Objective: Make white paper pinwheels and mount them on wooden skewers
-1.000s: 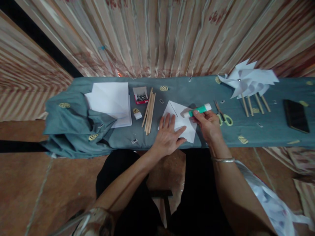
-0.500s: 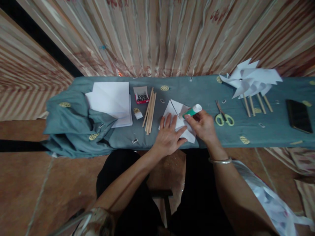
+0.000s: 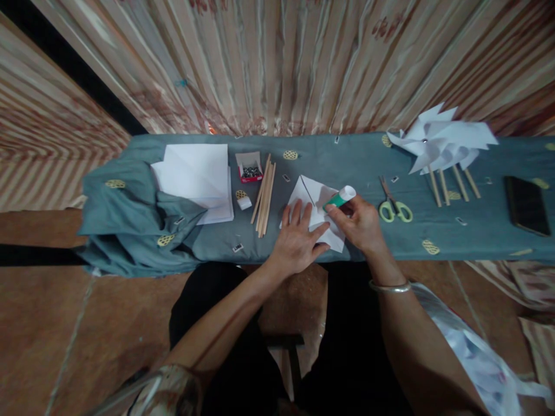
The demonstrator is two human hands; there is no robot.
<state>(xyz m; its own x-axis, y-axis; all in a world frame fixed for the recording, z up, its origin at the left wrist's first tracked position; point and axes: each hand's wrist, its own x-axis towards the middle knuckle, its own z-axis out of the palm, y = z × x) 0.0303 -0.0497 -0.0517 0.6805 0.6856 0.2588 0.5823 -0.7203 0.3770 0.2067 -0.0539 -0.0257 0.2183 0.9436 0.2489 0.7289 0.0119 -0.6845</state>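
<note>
A white paper square (image 3: 307,188), slit from its corner toward the middle, lies in front of me. My left hand (image 3: 297,240) rests flat on it with the fingers spread. My right hand (image 3: 359,222) grips a green and white glue stick (image 3: 340,198), tilted with its lower end at the paper near the centre. The tip of the glue stick is hard to make out. Just right of that hand lie scissors (image 3: 393,207) with light green handles. Several wooden sticks (image 3: 265,199) lie left of the paper.
A stack of white paper (image 3: 197,173) sits at the left, beside a small red box of pins (image 3: 250,169) and a white eraser-like piece (image 3: 244,203). Several paper pinwheels (image 3: 442,138) on sticks lie at the right, near a black phone (image 3: 526,205). Curtains (image 3: 277,63) hang behind.
The right hand and the glue stick have shifted very slightly right over the paper. The left hand has stayed in place.
</note>
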